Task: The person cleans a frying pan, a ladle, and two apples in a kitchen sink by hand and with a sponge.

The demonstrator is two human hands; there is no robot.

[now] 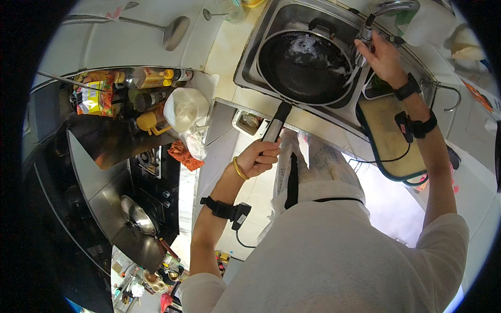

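A black frying pan (305, 70) rests over the basin of a stainless steel sink (250, 64), with foamy water in its far part. My left hand (261, 156) grips the pan's long handle (277, 123), which sticks out over the counter edge toward me. At the right of the basin, my right hand (381, 58) is wrapped around the head of a chrome faucet (364, 37). A stream of water (352, 76) runs from the faucet into the right side of the pan. A small black loop handle (323, 27) stands at the pan's far rim.
A cutting board (391, 133) with a dark green rim leans over the sink's right end, near my right forearm. Sauce bottles (145, 78), a white plastic jug (186, 109) and an orange cloth (186, 155) are left. Farther left, a steel wok (137, 215) sits by the gas stove (146, 162).
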